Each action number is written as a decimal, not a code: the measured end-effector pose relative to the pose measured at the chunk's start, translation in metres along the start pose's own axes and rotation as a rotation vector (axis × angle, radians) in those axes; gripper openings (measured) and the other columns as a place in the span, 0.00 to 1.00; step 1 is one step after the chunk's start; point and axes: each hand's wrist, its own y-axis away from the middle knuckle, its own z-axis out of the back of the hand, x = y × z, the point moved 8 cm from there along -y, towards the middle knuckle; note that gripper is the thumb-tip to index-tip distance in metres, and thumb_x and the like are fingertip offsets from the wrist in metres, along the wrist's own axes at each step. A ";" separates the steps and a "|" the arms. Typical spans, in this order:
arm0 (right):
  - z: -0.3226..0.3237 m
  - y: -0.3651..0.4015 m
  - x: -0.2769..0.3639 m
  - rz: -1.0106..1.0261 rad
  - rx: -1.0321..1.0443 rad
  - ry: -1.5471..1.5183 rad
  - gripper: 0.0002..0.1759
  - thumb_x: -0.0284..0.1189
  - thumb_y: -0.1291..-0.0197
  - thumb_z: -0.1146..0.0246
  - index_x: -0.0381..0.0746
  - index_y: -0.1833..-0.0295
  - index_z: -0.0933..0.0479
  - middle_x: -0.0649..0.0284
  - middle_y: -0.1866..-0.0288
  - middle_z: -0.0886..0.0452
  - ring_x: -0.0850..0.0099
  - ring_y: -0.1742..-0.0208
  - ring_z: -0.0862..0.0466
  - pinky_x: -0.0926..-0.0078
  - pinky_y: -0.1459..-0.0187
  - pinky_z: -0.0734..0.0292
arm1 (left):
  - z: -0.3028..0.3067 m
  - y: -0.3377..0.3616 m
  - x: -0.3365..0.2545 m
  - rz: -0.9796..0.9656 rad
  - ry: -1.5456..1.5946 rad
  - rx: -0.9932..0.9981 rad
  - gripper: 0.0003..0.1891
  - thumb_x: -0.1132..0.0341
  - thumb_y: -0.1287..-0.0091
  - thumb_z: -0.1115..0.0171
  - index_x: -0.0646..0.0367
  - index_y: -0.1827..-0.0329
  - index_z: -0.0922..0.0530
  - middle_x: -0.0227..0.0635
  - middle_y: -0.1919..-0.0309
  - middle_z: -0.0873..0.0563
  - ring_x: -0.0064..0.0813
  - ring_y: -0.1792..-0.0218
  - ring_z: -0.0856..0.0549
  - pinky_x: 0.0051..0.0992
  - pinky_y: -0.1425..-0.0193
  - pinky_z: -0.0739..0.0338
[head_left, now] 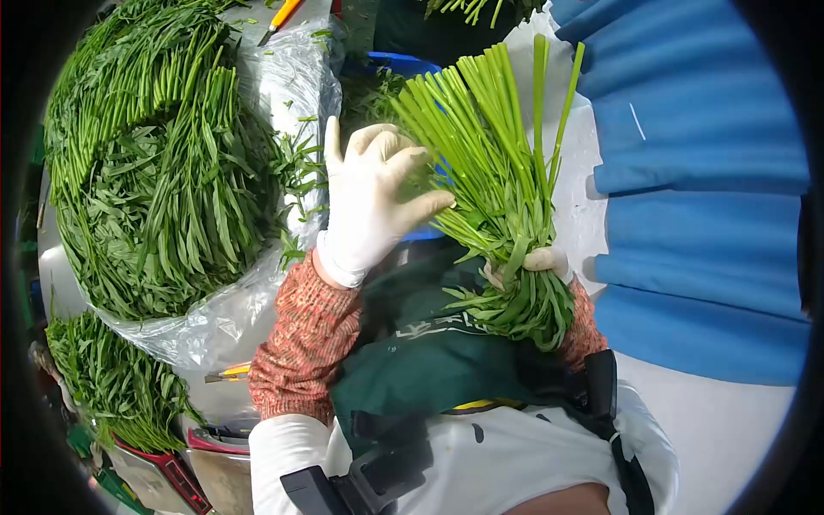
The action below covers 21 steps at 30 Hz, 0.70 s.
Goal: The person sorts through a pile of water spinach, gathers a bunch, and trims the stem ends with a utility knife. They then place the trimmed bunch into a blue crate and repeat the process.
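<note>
In a white glove, my right hand (542, 260) is wrapped around a bunch of long-stemmed leafy greens (491, 142) that looks like water spinach. Cut stem ends fan out at the top, and the leaves hang below the grip in front of my apron. Part of that hand is hidden behind the leaves. My left hand (371, 193), also gloved, is raised at the left side of the stems. Its thumb and index finger are apart, with the thumb tip right at the bunch's edge. The little finger points up, and nothing shows in this hand.
A big heap of the same greens (163, 172) lies on plastic sheeting (296, 77) at the left. Below it, more greens (112, 369) lie beside a red-edged scale (167, 472). An orange-handled knife (283, 15) lies at the top. Behind my hands stands a blue basket (399, 62); blue cloth (699, 215) hangs right.
</note>
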 end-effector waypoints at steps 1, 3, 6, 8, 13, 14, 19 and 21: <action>0.001 0.000 -0.001 -0.001 -0.005 -0.009 0.37 0.25 0.51 0.33 0.28 0.34 0.33 0.47 0.49 0.18 0.60 0.57 0.14 0.64 0.56 0.15 | -0.001 0.000 0.000 -0.004 0.008 0.004 0.17 0.54 0.53 0.21 0.53 0.65 0.15 0.28 0.63 0.17 0.35 0.45 0.20 0.55 0.24 0.51; 0.000 -0.002 -0.003 -0.018 0.021 -0.044 0.38 0.24 0.52 0.33 0.28 0.33 0.34 0.46 0.49 0.18 0.59 0.56 0.14 0.64 0.55 0.15 | -0.002 0.001 0.001 -0.029 0.034 0.005 0.13 0.58 0.50 0.22 0.53 0.68 0.15 0.28 0.63 0.17 0.35 0.46 0.20 0.57 0.24 0.52; 0.007 -0.001 -0.012 -0.107 0.104 -0.093 0.38 0.23 0.52 0.34 0.29 0.32 0.35 0.46 0.46 0.19 0.58 0.54 0.14 0.63 0.53 0.15 | 0.006 -0.001 0.010 -0.018 0.001 -0.035 0.07 0.65 0.47 0.24 0.53 0.69 0.15 0.28 0.65 0.18 0.34 0.48 0.19 0.54 0.23 0.51; 0.015 0.004 -0.012 -0.117 0.076 -0.074 0.39 0.22 0.52 0.34 0.29 0.31 0.35 0.46 0.46 0.20 0.58 0.53 0.14 0.63 0.54 0.15 | 0.017 0.000 0.016 -0.034 -0.132 -0.103 0.06 0.66 0.45 0.25 0.53 0.69 0.16 0.28 0.65 0.18 0.32 0.52 0.18 0.50 0.23 0.47; 0.017 0.011 -0.006 -0.046 0.044 -0.016 0.41 0.23 0.51 0.32 0.29 0.29 0.37 0.48 0.45 0.20 0.59 0.52 0.15 0.65 0.53 0.16 | 0.054 0.002 0.056 0.054 -0.408 -0.261 0.09 0.61 0.43 0.24 0.52 0.72 0.17 0.27 0.67 0.17 0.30 0.55 0.17 0.46 0.28 0.40; 0.018 0.012 -0.006 -0.044 0.054 -0.009 0.41 0.23 0.51 0.32 0.30 0.29 0.37 0.48 0.45 0.20 0.60 0.51 0.15 0.65 0.52 0.16 | 0.059 0.002 0.057 0.056 -0.502 -0.256 0.10 0.58 0.42 0.24 0.52 0.72 0.16 0.26 0.66 0.17 0.30 0.54 0.17 0.47 0.29 0.40; 0.033 0.014 -0.009 -0.100 0.097 0.067 0.42 0.24 0.51 0.32 0.30 0.29 0.37 0.48 0.43 0.21 0.61 0.48 0.17 0.65 0.49 0.17 | 0.069 -0.006 0.021 0.008 -0.294 -0.280 0.11 0.56 0.41 0.26 0.52 0.64 0.13 0.26 0.58 0.13 0.31 0.48 0.18 0.47 0.27 0.44; 0.028 0.015 -0.009 -0.087 0.060 0.063 0.42 0.23 0.52 0.31 0.30 0.28 0.37 0.48 0.41 0.21 0.60 0.47 0.17 0.65 0.47 0.18 | 0.044 -0.006 0.010 -0.067 -0.167 -0.093 0.11 0.56 0.40 0.27 0.51 0.61 0.13 0.27 0.55 0.12 0.35 0.41 0.20 0.50 0.24 0.49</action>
